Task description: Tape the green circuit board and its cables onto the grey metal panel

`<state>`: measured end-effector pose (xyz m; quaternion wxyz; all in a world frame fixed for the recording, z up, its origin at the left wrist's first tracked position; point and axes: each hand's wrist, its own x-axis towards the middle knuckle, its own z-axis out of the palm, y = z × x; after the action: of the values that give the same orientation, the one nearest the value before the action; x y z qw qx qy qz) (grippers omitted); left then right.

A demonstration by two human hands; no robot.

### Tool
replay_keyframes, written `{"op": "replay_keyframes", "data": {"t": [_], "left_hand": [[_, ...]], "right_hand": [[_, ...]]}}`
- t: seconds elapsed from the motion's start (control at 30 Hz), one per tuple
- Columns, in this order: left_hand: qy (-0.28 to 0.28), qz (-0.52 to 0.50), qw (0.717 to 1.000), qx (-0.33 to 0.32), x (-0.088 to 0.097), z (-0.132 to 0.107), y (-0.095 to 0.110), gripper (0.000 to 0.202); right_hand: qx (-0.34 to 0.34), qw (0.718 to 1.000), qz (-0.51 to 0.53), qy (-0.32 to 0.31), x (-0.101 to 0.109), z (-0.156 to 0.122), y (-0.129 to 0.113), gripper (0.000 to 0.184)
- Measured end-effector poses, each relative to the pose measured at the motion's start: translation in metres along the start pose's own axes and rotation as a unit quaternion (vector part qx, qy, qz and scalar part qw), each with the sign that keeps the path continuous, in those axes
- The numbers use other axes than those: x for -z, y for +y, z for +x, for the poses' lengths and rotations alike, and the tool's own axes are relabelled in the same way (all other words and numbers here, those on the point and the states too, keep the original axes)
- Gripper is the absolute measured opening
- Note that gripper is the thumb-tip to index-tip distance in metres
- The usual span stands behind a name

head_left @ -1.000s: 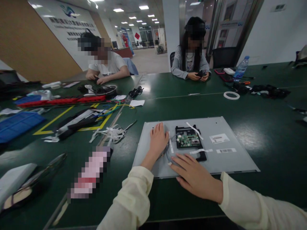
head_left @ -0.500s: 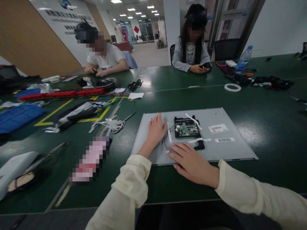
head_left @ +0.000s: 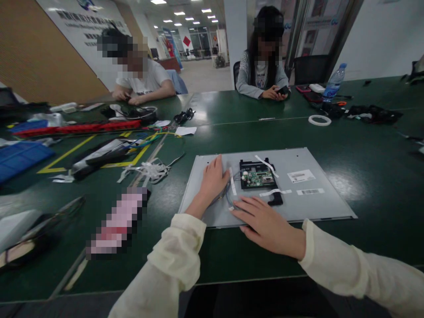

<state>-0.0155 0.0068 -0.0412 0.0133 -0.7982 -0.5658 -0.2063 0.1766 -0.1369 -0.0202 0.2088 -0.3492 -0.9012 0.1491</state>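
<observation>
A flat grey metal panel (head_left: 318,194) lies on the green table in front of me. Near its middle sits a black plastic bracket (head_left: 277,198) holding a green circuit board (head_left: 256,179), with strips of white tape (head_left: 274,191) across the bracket. Grey cables (head_left: 227,191) run from the board toward the panel's left part. My left hand (head_left: 213,181) rests flat on the panel's left side, beside the cables, fingers extended. Below the board, my right hand (head_left: 265,225) lies over the panel's near edge with fingers stretched out, its fingertips by the cable end.
Left of the panel lie a pink blurred object (head_left: 121,221), crumpled white strips (head_left: 149,171) and a blue tray (head_left: 23,159). A white ring (head_left: 319,120) and a water bottle (head_left: 334,83) stand farther right. Two people (head_left: 144,81) sit across the table.
The view has shifted slightly, so the items on the left appear a little farther left. Both hands keep nearly the same place on the panel.
</observation>
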Motion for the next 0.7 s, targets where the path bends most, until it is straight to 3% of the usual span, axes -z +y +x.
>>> {"op": "replay_keyframes", "data": {"t": [0.13, 0.27, 0.33, 0.43, 0.57, 0.7], "left_hand": [[-0.002, -0.017, 1.000, -0.011, 0.001, -0.001, -0.005, 0.062], [-0.015, -0.034, 0.999, -0.004, 0.007, -0.001, -0.006, 0.063], [-0.019, -0.039, 0.999, 0.001, 0.013, -0.001, -0.005, 0.064], [-0.016, -0.040, 0.999, 0.013, 0.021, -0.001, -0.003, 0.063], [-0.003, -0.026, 0.999, 0.020, 0.028, -0.002, -0.003, 0.061], [0.000, -0.018, 1.000, 0.011, 0.030, -0.003, 0.001, 0.060]], "right_hand": [[-0.043, 0.991, 0.113, 0.066, 0.028, -0.005, 0.013, 0.039], [-0.171, 0.948, 0.171, 0.209, 0.066, -0.007, 0.071, 0.038], [-0.200, 0.945, 0.126, 0.228, 0.078, -0.008, 0.102, 0.045], [-0.135, 0.982, 0.012, 0.133, 0.081, -0.013, 0.124, 0.063], [-0.003, 0.996, -0.049, -0.072, 0.066, -0.022, 0.103, 0.080], [0.031, 0.989, -0.060, -0.128, 0.052, -0.026, 0.081, 0.079]]}}
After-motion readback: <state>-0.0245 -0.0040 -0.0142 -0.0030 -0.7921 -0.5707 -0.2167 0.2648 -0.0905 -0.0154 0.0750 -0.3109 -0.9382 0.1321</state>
